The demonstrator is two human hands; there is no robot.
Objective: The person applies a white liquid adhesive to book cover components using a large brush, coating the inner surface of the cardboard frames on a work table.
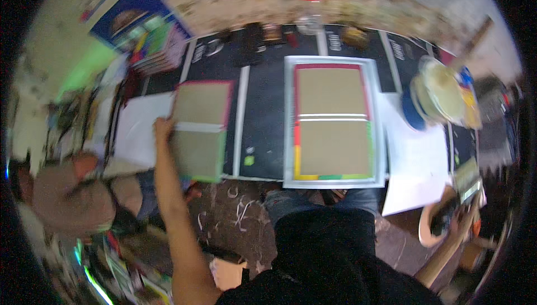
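Note:
My left hand (pixel 163 128) is closed on the left edge of a book cover (pixel 196 156), two grey-brown boards with a pale strip between them and pink and green turned-in margins. In front of me a second cover (pixel 332 148) lies open on the table, its two boards framed by coloured margins on a larger pale sheet (pixel 378 159). At the far lower right my right hand (pixel 465 220) is beside a dark object (pixel 443 216) and a pale green-grey block (pixel 467 184). Blur hides its fingers and whatever they may hold.
The dark table (pixel 264 109) has white stripes. A white bucket (pixel 442 90) stands at the right, near a white sheet (pixel 417 165). Another white sheet (pixel 142 129) lies at the left. A bottle (pixel 309 3) stands at the back. Another person (pixel 78 199) is at the left.

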